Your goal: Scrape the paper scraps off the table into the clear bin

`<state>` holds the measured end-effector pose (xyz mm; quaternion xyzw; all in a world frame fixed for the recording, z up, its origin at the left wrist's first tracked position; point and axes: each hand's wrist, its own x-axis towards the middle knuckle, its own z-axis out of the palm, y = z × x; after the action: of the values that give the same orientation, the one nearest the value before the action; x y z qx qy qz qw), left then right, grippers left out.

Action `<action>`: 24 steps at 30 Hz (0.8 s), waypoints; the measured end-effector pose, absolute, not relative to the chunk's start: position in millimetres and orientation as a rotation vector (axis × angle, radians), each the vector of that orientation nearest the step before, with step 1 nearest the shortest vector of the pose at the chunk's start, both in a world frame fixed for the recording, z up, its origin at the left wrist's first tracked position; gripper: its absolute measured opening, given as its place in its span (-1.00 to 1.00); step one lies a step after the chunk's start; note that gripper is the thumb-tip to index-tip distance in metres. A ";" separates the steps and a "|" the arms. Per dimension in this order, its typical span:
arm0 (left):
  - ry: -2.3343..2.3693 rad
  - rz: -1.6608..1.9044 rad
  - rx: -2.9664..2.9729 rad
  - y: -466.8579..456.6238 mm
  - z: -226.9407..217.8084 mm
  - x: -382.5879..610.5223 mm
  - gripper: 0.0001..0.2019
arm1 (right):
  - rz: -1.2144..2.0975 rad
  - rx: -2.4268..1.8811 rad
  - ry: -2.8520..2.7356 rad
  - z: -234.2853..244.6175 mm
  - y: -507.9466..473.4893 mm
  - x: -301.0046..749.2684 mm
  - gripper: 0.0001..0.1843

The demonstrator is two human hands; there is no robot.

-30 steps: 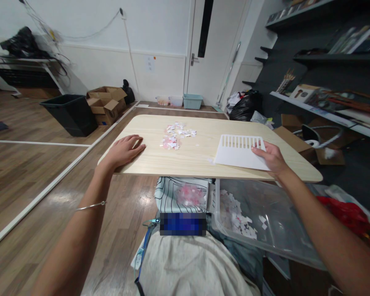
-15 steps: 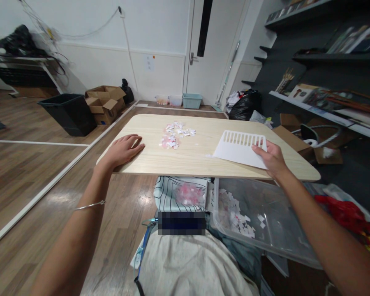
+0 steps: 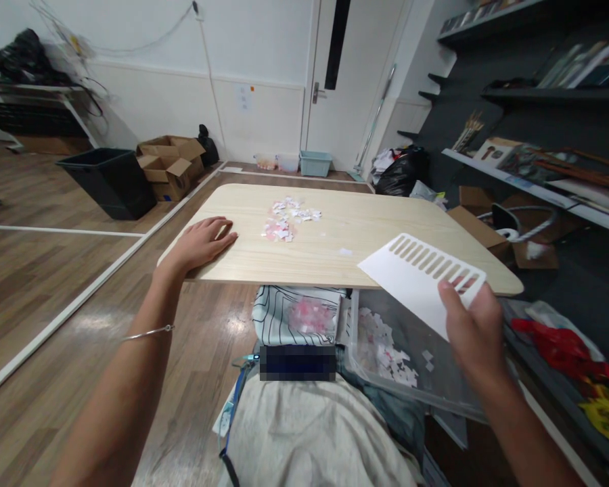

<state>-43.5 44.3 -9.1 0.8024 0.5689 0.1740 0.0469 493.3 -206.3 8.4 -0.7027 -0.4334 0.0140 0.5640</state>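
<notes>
My right hand (image 3: 474,325) grips a white plastic scraper (image 3: 411,287) with a row of slots along one edge. It is held tilted over the near right edge of the pale wooden table (image 3: 264,260), its far corner over the tabletop. My left hand (image 3: 203,242) lies on the left side of the table with fingers stretched out. Small white and pink paper scraps (image 3: 280,230) lie in a loose pile at the table's middle left. A single small white scrap (image 3: 345,251) lies nearer the scraper.
Below the near edge, a clear plastic bin (image 3: 436,396) holds white scraps. A clear bag of pink scraps (image 3: 312,316) lies on my lap. A black waste bin (image 3: 109,182) and cardboard boxes (image 3: 170,166) stand left; dark shelves (image 3: 568,101) line the right.
My right hand has drawn the scraper back toward me and to the right, turning it off the small scrap on the table. My left hand stays put.
</notes>
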 end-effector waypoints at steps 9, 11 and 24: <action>1.695 0.540 2.456 45.8 -10.1 -45.2 -0.32 | 0.253 -1.486 -0.922 -9.6 -230.1 424.7 -0.48; 1.689 0.536 2.453 45.9 -10.0 -45.3 -0.31 | 0.218 -1.481 -0.939 -5.7 -230.9 434.1 -0.55; 1.673 0.546 2.442 43.8 -7.5 -43.9 -0.32 | 0.079 -1.529 -1.079 -4.3 -247.1 411.8 -0.62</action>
<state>-43.9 43.8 -7.5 0.8096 0.5546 0.1809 0.0656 411.8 -247.1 -4.3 -0.6577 -0.4641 0.0340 0.5924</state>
